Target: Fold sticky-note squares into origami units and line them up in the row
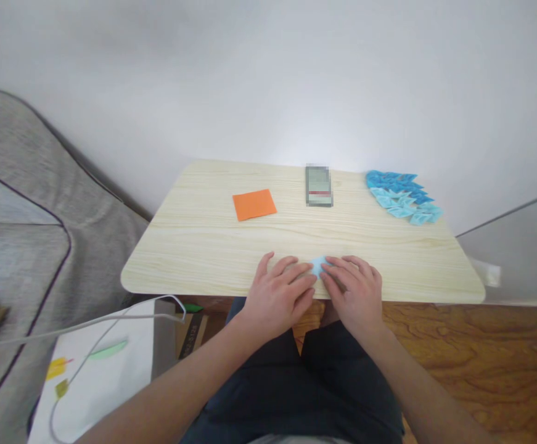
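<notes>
A small piece of light blue paper (318,266) lies at the table's front edge between my two hands. My left hand (281,290) has its index finger and thumb at the paper's left side, while its other fingers spread over the tabletop. From the right, my right hand (355,290) holds the paper with thumb and fingertips. Fingers cover part of the sheet, so its folds cannot be made out. Farther back on the right lies a cluster of folded blue paper pieces (402,194), some dark blue and some pale.
The pale wooden table (180,246) stands against a white wall. On it are an orange paper rectangle (254,205) and a blurred phone-like device (319,186). A grey sofa (97,240) is at left, with a white box (106,364) and a cable (111,317) below.
</notes>
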{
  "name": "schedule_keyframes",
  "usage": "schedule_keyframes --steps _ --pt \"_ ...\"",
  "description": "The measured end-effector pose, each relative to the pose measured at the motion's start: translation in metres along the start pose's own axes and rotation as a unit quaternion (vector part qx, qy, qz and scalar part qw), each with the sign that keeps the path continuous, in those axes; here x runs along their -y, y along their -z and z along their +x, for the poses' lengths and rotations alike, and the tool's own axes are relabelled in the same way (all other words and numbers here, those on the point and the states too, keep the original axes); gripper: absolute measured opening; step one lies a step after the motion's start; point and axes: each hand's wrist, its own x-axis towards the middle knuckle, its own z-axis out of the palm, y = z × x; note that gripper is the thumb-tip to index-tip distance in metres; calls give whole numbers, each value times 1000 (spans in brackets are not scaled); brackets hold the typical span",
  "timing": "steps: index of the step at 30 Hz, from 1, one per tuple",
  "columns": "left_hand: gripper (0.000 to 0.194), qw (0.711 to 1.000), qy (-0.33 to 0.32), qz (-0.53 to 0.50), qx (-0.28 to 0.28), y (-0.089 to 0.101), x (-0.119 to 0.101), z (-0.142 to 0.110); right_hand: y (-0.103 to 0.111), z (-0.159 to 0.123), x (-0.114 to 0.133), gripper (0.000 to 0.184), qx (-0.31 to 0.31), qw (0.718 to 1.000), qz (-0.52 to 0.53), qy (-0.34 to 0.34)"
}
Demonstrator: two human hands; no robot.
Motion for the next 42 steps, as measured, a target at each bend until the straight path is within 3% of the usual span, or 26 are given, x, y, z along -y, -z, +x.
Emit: schedule_keyframes --steps 10,25,39,42 --pt "27 999 24 -24 10 5 -1 2 1 0 2 18 -6 999 27 -19" --pt "26 1000 6 -18 0 1 2 0 6 18 -21 31 40 984 148 -86" --pt "26 1000 7 -24 0 1 1 1 13 33 -34 29 95 990 103 -1" --pt "25 1000 8 -22 2 2 1 1 11 39 -39 28 117 985 122 -14"
